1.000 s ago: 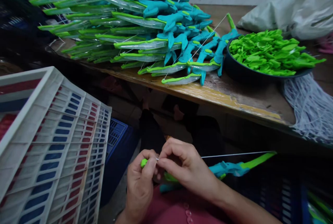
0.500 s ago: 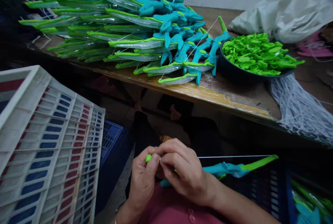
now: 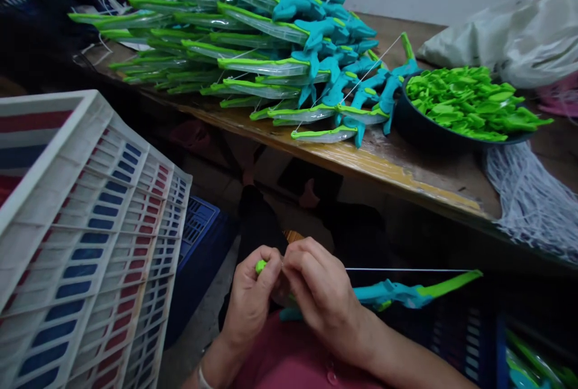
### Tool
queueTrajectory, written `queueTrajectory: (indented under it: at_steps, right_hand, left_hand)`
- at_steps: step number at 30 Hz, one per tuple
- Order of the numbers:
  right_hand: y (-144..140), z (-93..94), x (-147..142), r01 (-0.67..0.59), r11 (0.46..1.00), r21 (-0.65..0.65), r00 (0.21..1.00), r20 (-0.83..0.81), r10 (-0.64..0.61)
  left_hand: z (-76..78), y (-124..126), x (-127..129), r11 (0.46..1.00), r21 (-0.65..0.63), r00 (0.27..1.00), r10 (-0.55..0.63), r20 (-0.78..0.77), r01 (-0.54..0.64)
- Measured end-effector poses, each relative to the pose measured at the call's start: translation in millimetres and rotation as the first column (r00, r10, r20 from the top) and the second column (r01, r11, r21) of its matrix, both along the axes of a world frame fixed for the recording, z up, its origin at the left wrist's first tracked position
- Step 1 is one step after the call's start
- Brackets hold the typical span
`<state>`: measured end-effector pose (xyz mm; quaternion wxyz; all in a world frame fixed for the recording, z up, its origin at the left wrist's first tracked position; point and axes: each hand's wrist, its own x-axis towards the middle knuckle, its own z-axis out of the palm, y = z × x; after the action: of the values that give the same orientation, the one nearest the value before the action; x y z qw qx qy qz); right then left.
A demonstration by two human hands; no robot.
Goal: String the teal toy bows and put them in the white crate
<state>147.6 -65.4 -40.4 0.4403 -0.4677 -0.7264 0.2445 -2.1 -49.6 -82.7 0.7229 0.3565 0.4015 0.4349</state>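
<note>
A: Log what sits around you, please.

B: On your wooden table (image 3: 406, 175) a large stack of finished teal-and-green toy bows (image 3: 253, 46) fills the far left. Just right of it, a dark bowl (image 3: 418, 130) heaped with green plastic parts (image 3: 469, 100).

A: Anything beside that?

B: A bundle of white string (image 3: 528, 196) hangs over the table edge near the bowl; a pale plastic bag (image 3: 510, 40) lies behind. At your left, a white slatted crate (image 3: 90, 238), a blue crate (image 3: 198, 226) just behind it.

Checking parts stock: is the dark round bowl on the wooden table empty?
No, the dark round bowl is heaped with bright green plastic pieces.
</note>
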Motion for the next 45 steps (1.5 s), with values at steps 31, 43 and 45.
queueTrajectory:
  at_steps: [31,43,45]
  right_hand:
    - [7,-27.1,2,0.105,0.956,0.275,0.993,0.03,-0.117]
    - [0,-24.3,3,0.183,0.983,-0.026,0.951,-0.251,-0.183]
    - [0,-21.8,4,0.162,0.986,-0.037,0.95,-0.264,-0.167]
  left_hand:
    - [-5.8,11,4,0.997,-0.065,1.0,-0.029,-0.002,0.028]
    - [4.8,13,14,0.999,-0.035,0.998,-0.024,0.064,0.026]
    - [2.4,12,12,0.999,-0.037,0.999,-0.026,0.048,0.028]
